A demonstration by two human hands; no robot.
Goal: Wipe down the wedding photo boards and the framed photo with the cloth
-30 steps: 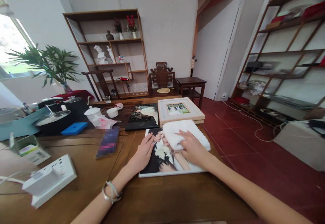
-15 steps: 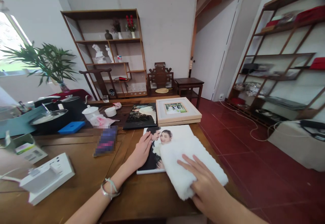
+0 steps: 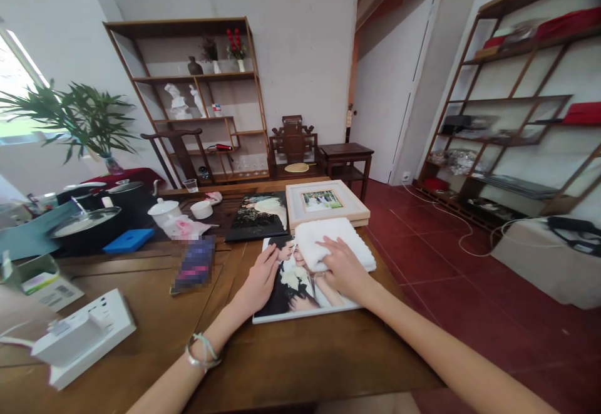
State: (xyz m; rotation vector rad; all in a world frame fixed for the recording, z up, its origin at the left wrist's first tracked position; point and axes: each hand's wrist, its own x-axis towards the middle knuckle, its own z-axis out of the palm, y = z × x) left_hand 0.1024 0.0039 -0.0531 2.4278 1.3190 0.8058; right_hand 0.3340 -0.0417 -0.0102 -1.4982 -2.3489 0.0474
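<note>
A wedding photo print (image 3: 295,289) lies flat on the wooden table (image 3: 282,357) in front of me. My left hand (image 3: 260,279) rests flat on its left edge, fingers spread, with a bracelet on the wrist. My right hand (image 3: 342,270) presses a folded white towel (image 3: 328,242) onto the upper right part of the print. Behind the print lie a dark photo print (image 3: 258,215) and a light wooden picture frame (image 3: 326,203).
To the left stand black pots (image 3: 89,226), a white teapot (image 3: 162,208), a blue pad (image 3: 128,240), a white power strip (image 3: 82,336) and small boxes (image 3: 40,279). The table's right edge drops to red floor tiles (image 3: 436,263). Shelving lines the back wall (image 3: 188,94) and right wall (image 3: 526,107).
My right hand slid the towel from the upper part of the print down to its near right corner, then back up to the upper right. My left hand stayed put.
</note>
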